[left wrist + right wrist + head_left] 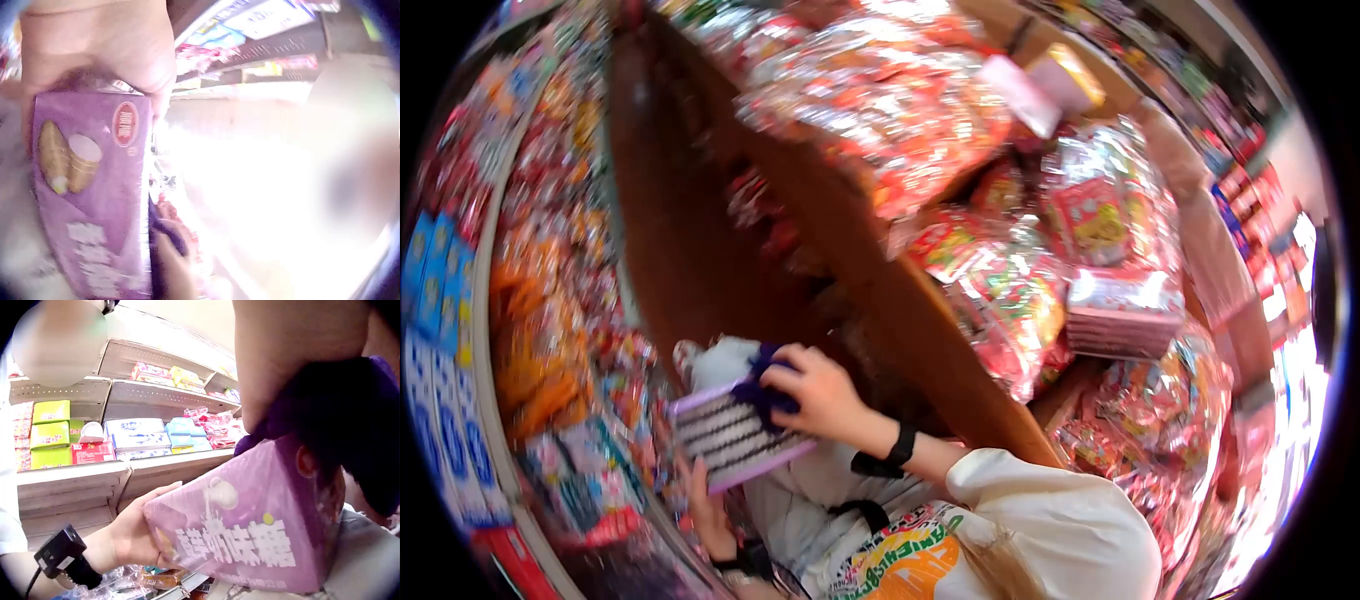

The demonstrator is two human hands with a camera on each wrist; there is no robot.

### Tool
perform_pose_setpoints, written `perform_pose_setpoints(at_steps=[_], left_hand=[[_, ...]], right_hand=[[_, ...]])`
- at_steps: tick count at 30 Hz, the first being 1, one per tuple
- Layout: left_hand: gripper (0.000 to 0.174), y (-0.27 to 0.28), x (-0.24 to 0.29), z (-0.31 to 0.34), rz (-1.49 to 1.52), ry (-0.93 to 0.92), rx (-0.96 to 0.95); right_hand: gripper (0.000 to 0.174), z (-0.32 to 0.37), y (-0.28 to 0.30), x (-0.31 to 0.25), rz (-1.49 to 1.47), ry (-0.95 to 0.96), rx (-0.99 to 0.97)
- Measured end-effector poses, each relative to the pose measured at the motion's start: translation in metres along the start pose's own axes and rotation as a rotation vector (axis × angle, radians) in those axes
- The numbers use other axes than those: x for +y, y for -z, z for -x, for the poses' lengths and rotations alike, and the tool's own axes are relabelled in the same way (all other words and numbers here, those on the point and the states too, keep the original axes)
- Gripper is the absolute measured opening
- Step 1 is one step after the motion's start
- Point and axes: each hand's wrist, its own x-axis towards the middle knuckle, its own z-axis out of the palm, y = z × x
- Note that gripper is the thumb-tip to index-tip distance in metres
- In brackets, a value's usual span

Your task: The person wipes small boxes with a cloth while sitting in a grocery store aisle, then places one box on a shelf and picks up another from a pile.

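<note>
A purple box [735,440] with printed lettering, its striped side facing up in the head view, is held at its lower end by my left hand [712,510]. The right hand [825,395] grips a dark purple cloth [766,388] against the box's upper edge. In the left wrist view the left hand [100,47] is at one end of the box [94,187], with the cloth [164,240] beyond. The right wrist view shows the left hand [134,531] under the box [237,519] and the bunched cloth [331,419] over its corner.
A brown wooden divider [880,270] runs diagonally beside the arms. Past it lie shiny candy bags [900,100] and a pink package [1122,310]. Wrapped sweets [545,330] fill the left shelf. Green boxes [51,434] and blue-white boxes [140,434] stand on a shelf.
</note>
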Motion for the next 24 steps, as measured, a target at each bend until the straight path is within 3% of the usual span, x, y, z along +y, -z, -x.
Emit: perform_pose_setpoints(at_steps=[2,4,6,8,11,14,17,19,23,24], left_hand=[[0.072,-0.015,0.018,0.018,0.12,0.302,0.058],[0.072,-0.03,0.014,0.005,-0.16,0.181,0.006],[0.069,-0.043,0.019,0.013,-0.041,0.114,0.017],[0.067,-0.072,0.016,0.009,-0.265,-0.061,0.013],[0.066,-0.072,0.007,0.018,-0.24,-0.005,0.097],[0.064,-0.077,-0.001,0.023,-0.194,0.029,0.178],[0.063,-0.079,-0.002,0.02,-0.133,-0.063,0.192],[0.066,-0.078,0.012,0.018,-0.168,-0.075,0.151],[0.068,-0.084,0.009,0.011,-0.247,-0.17,0.159],[0.068,-0.084,0.005,0.01,-0.233,-0.174,0.172]], right_hand=[[0.039,-0.007,0.008,-0.002,0.063,-0.051,0.018],[0.037,-0.017,0.005,0.005,0.14,-0.075,0.038],[0.039,-0.015,-0.009,-0.001,0.168,-0.078,0.005],[0.046,-0.016,-0.021,-0.016,0.28,-0.063,-0.057],[0.044,-0.003,-0.035,-0.059,0.125,0.051,-0.221],[0.043,-0.006,-0.036,-0.058,0.025,0.107,-0.283],[0.042,-0.024,-0.036,-0.027,0.113,0.074,-0.166],[0.038,-0.035,-0.036,0.001,0.179,-0.068,-0.08],[0.038,-0.043,-0.042,-0.001,0.245,-0.111,-0.085],[0.039,-0.04,-0.044,-0.025,0.203,0.0,-0.131]])
